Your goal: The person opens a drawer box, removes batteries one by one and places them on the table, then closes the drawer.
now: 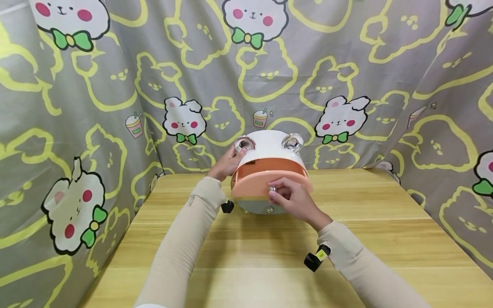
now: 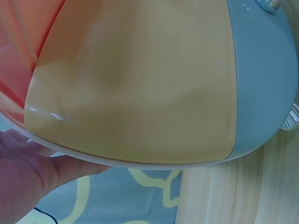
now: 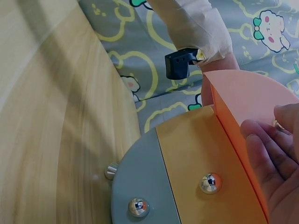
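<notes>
A small rounded drawer cabinet stands on the table, its white top carrying two silver ring ears. Its pink-orange top drawer is pulled out, with the inside partly in view. My right hand pinches the silver knob on that drawer's front between thumb and fingers. At the cabinet's upper left, my left hand holds the body by the left ring ear; from the left wrist, fingers lie along the back edge. Below, the yellow drawer and the blue-grey drawer are closed.
The cabinet rests on silver feet on the wooden table. Patterned grey curtains hang behind the table and along both sides. A black wrist camera is strapped to the right sleeve.
</notes>
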`<state>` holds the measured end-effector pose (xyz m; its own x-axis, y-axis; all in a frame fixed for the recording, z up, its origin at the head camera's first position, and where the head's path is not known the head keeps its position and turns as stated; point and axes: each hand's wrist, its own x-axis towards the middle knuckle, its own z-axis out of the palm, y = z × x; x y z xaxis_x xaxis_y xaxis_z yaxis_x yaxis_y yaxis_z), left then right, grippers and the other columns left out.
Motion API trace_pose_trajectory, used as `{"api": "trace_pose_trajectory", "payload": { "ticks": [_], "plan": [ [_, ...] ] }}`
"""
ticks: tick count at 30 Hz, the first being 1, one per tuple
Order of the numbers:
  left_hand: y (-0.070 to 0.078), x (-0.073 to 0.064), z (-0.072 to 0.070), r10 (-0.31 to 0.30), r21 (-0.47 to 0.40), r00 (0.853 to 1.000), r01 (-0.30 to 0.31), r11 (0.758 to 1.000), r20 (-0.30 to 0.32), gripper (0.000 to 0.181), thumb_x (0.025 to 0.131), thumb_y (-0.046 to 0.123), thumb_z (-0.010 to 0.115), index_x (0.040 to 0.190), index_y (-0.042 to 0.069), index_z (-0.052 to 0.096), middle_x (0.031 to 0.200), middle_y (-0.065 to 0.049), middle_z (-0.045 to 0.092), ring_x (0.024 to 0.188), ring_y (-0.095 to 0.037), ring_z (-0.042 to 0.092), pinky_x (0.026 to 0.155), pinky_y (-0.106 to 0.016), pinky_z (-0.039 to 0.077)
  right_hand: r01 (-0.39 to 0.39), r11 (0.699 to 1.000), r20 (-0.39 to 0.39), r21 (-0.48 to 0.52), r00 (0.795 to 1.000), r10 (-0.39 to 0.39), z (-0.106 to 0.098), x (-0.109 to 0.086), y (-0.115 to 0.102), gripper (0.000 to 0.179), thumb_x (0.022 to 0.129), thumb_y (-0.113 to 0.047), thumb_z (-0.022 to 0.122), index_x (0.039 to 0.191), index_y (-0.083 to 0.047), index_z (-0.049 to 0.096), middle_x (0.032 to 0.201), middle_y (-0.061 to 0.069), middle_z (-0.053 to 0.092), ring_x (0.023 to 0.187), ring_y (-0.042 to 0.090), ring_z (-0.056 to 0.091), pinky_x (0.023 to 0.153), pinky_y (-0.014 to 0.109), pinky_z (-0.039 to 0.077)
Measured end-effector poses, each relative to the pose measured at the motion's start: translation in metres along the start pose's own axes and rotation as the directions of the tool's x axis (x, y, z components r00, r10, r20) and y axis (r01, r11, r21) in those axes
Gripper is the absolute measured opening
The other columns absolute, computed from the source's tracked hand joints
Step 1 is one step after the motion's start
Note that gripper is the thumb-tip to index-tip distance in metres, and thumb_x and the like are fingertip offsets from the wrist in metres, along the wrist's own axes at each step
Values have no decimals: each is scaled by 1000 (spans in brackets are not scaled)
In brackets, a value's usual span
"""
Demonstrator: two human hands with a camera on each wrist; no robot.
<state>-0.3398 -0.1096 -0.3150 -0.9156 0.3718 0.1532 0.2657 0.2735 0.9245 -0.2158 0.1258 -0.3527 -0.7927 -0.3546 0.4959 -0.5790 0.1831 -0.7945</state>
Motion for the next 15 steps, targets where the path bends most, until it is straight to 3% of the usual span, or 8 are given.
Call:
{"api": "trace_pose_trajectory", "payload": {
  "ticks": [8, 15],
  "plan": [
    [-1, -1, 0, 4, 11, 1000, -4, 1000, -6, 47, 104, 37, 40, 147, 20, 31, 128, -17, 53, 115, -25, 53, 100, -38, 41, 10, 1000, 22, 8, 1000, -11, 3, -6, -7, 19, 93, -3, 64, 110, 3, 62, 81, 10, 69, 74, 37, 68, 64, 33, 57],
    [-1, 1, 1, 43, 8, 999, -43, 999, -2, 47, 105, 35, 39, 148, 20, 30, 130, -16, 51, 116, -24, 52, 102, -38, 40, 15, 1000, 8, -6, 1000, -15, 5, -8, -10, 19, 91, 2, 63, 110, 7, 61, 80, 15, 68, 72, 35, 68, 60, 35, 57]
  ]
}}
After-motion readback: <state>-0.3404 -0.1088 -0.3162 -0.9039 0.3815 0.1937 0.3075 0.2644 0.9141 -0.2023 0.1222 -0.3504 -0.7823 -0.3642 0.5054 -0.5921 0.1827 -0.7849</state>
